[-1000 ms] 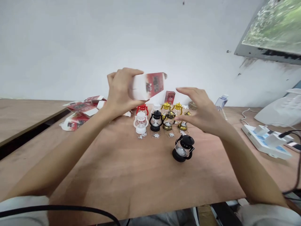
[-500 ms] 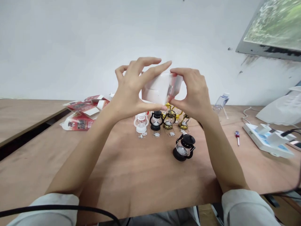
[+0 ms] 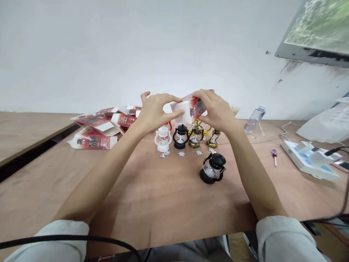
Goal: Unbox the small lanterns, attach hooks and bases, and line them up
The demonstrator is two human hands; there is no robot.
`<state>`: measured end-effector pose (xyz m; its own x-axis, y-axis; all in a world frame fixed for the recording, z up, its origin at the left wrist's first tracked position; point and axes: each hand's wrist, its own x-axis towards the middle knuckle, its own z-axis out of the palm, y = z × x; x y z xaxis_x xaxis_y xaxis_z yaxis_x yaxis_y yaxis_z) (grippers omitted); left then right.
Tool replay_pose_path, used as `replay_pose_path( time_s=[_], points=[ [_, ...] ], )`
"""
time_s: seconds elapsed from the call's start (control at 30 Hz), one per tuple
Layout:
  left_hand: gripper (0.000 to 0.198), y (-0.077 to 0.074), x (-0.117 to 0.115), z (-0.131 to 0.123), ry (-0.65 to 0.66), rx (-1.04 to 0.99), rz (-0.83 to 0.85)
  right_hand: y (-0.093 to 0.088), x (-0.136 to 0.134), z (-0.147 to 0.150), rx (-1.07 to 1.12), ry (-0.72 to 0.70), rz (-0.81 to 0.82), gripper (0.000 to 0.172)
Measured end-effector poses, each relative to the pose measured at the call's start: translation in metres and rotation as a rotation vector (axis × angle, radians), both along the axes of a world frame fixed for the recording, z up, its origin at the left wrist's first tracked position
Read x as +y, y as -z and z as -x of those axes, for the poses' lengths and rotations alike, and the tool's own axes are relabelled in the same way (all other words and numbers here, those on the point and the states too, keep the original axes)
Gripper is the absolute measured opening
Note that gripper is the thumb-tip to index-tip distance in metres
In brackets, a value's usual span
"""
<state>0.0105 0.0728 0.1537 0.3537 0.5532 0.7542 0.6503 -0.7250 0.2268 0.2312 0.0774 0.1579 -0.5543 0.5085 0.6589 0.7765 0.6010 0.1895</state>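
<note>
A small cardboard box (image 3: 185, 112), white at the near end and red-printed on the side, is held up above the row of lanterns. My left hand (image 3: 156, 111) pinches its white end between thumb and fingers. At the other side, my right hand (image 3: 215, 109) grips the printed part. Below stand a white lantern (image 3: 163, 140), a black lantern (image 3: 180, 137) and bronze-coloured lanterns (image 3: 195, 137), with small white pieces lying before them. Closer to me, one more black lantern (image 3: 213, 169) sits upright and apart from the row.
Red printed boxes (image 3: 95, 140) are heaped at the left, near a gap in the table. Rightward are a clear bottle (image 3: 255, 118), a small screwdriver (image 3: 274, 157), a white power strip (image 3: 308, 160) with plugs and a white bag (image 3: 327, 123). A black cable (image 3: 81, 239) crosses the near left.
Both hands have come down with the box, which now shows more of its red printed side. My left fingers, spread before, have closed in on the white end. The lanterns have stayed put.
</note>
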Motion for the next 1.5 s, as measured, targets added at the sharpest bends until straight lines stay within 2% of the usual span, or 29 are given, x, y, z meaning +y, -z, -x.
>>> replay_pose_path(
  time_s=[0.27, 0.47, 0.6, 0.8, 0.93, 1.07, 1.13, 1.3, 1.5],
  points=[
    [0.034, 0.003, 0.004, -0.002, 0.122, -0.141, 0.074, -0.001, -0.003, 0.002, 0.014, 0.038, -0.082, 0.047],
    [0.022, 0.003, 0.0, -0.004, 0.146, -0.219, 0.059, 0.001, -0.006, 0.008, 0.01, 0.012, -0.055, 0.051],
    [0.018, 0.0, -0.005, -0.004, 0.077, -0.231, 0.024, 0.005, -0.006, 0.015, 0.011, 0.024, -0.018, 0.052],
    [0.011, 0.001, -0.007, -0.006, -0.08, -0.07, -0.152, 0.009, -0.004, 0.022, 0.016, -0.004, -0.01, 0.058],
    [0.023, 0.001, -0.008, -0.005, -0.165, -0.104, -0.181, 0.008, -0.01, 0.028, 0.081, -0.057, 0.007, 0.065],
    [0.032, -0.001, -0.009, -0.001, -0.269, -0.133, -0.228, 0.005, -0.021, 0.033, 0.135, -0.183, -0.025, 0.069],
    [0.035, -0.001, -0.009, 0.0, -0.312, -0.127, -0.266, 0.004, -0.026, 0.034, 0.147, -0.197, -0.07, 0.064],
    [0.037, 0.002, -0.008, 0.0, -0.372, -0.07, -0.356, 0.004, -0.032, 0.037, 0.153, -0.128, -0.211, 0.039],
    [0.03, -0.001, -0.013, -0.002, -0.368, -0.004, -0.298, 0.005, -0.028, 0.038, 0.146, -0.092, -0.292, 0.017]
  ],
)
